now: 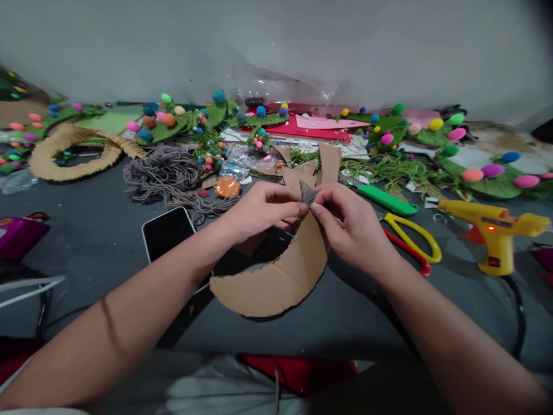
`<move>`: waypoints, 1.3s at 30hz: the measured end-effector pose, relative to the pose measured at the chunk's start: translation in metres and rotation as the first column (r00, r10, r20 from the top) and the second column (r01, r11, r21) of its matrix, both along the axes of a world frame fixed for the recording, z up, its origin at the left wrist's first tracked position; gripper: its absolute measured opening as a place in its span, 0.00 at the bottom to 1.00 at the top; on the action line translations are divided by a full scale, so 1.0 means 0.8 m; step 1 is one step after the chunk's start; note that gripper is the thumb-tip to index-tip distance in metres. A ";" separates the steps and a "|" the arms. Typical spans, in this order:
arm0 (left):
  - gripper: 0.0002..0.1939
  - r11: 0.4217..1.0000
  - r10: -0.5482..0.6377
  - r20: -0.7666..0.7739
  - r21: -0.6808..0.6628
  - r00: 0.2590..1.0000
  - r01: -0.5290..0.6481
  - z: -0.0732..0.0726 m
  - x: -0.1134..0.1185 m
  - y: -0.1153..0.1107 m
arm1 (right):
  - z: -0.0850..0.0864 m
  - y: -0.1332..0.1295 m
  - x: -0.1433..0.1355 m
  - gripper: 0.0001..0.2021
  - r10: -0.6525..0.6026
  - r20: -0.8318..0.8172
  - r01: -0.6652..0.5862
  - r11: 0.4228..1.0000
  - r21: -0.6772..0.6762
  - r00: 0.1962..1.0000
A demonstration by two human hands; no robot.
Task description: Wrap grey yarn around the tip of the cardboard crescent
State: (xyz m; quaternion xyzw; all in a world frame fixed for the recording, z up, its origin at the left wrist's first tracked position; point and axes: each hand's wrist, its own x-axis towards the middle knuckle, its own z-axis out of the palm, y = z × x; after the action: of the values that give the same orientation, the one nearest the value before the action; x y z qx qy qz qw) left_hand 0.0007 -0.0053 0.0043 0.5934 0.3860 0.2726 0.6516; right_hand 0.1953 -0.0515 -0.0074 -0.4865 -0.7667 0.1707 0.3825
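A brown cardboard crescent (276, 282) is tilted over the dark table, one point toward the left and the other pointing up between my hands. Grey material that looks like cord (307, 195) covers its upper tip. My left hand (270, 210) pinches at that tip with thumb and forefinger from the left. From the right, my right hand (345, 222) grips the crescent's edge just under the grey part, its thumb on the front. My fingers partly hide the tip. A pile of grey cord (166, 173) lies beyond my left hand.
A yellow glue gun (496, 230) with a lit red light stands at right. Scissors (415, 242) and a green-handled cutter (386, 199) lie beside my right hand. A phone (168, 233) is under my left forearm. Pom-pom decorations and a tan wreath (52, 167) line the back.
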 end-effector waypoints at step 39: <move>0.09 0.927 -0.262 0.027 0.284 0.965 0.243 0.004 -0.016 0.000 | 0.008 0.009 0.013 0.26 0.220 -0.058 -0.214 0.972 0.099 0.974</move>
State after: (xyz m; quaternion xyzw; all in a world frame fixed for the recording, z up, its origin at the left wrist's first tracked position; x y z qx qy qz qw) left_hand -0.0118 -0.0050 0.0076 0.7147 0.2430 0.2570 0.6034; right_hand 0.2059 -0.0441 -0.0008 -0.3756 -0.8088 0.1925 0.4096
